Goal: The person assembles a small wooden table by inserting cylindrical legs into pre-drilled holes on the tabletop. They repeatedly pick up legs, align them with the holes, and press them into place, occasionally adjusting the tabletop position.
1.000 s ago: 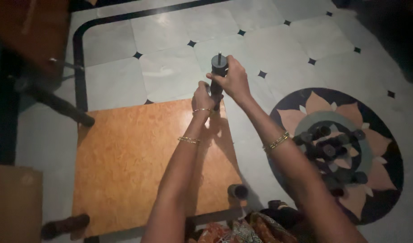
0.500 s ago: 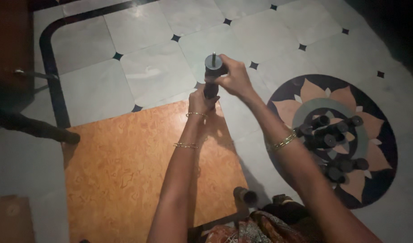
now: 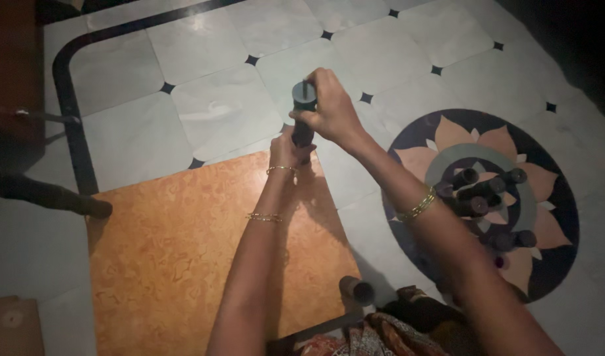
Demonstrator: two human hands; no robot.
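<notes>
A dark cylindrical leg [image 3: 303, 115] stands upright at the far corner of an orange-brown board [image 3: 177, 250] that lies flat on the tiled floor. My right hand [image 3: 332, 109] grips the top of the leg, near its round end with a small stud. My left hand [image 3: 286, 148] holds the leg's lower part where it meets the board's corner. Both wrists wear thin gold bangles.
Several more dark cylinders [image 3: 487, 198] lie on the round flower pattern in the floor at right. One short cylinder [image 3: 355, 289] stands at the board's near right corner. A dark furniture leg [image 3: 45, 194] reaches in from the left; a brown box [image 3: 12, 326] sits bottom left.
The view has shifted slightly to the right. Both hands stay on the upright leg, and my right hand has turned a little around its top.
</notes>
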